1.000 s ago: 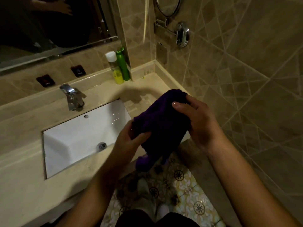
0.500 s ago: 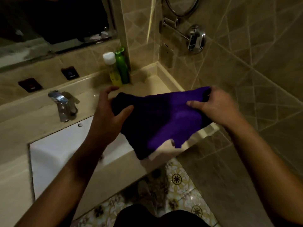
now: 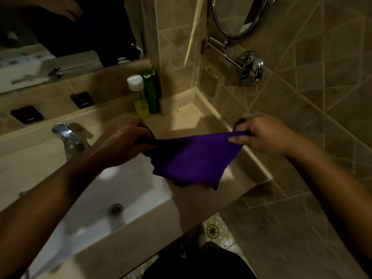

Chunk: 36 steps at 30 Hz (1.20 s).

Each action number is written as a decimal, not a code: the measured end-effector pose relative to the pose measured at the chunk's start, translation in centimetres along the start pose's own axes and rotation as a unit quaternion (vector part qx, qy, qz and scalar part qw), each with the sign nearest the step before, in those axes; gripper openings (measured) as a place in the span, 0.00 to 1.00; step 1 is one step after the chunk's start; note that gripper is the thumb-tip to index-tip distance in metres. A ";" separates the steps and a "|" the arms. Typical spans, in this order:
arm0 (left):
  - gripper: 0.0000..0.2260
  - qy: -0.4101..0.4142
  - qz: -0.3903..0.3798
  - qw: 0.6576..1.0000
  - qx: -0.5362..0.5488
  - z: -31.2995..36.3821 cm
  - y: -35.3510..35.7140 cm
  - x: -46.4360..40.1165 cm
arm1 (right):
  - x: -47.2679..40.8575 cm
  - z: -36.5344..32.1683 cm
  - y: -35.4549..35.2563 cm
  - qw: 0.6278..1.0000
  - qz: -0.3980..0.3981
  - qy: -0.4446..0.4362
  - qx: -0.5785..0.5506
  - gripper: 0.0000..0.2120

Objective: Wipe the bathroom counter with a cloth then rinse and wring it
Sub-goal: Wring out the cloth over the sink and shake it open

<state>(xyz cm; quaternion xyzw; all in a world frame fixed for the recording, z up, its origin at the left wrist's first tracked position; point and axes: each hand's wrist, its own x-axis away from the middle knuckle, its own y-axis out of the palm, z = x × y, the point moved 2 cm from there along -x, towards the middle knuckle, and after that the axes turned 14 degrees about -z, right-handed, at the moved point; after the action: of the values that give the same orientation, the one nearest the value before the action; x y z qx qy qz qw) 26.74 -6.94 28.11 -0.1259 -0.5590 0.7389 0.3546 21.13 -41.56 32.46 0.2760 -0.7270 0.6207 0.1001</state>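
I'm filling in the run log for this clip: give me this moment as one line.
left hand: grip on purple cloth | right hand: grip on opposite edge | cloth: stretched above counter | faucet: no water visible

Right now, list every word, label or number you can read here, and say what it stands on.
"COLD": white letters on the dark plate set in the backsplash.
Second dark plate, further left: white lettering, too blurred to read.
Yellow bottle and green bottle: no legible label.
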 end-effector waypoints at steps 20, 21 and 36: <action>0.05 -0.114 0.025 0.978 0.172 -1.9 2.5 -7.6 | -10.1 7.3 0.2 0.971 0.095 -0.073 -0.209 0.03; 0.05 -0.116 0.003 0.978 0.172 -2.0 4.5 -7.7 | -10.3 7.7 1.7 0.971 0.070 -0.063 -0.219 0.02; 0.07 -0.174 -0.004 0.919 0.354 -8.0 13.8 -11.6 | -17.0 9.4 11.8 0.893 0.073 0.047 -0.441 0.09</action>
<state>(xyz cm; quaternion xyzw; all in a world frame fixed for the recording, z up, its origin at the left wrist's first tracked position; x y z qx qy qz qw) 34.41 -10.42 10.30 0.1403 -0.3144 0.8974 0.2759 30.91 -44.96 12.20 0.1202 -0.9387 0.2540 0.1999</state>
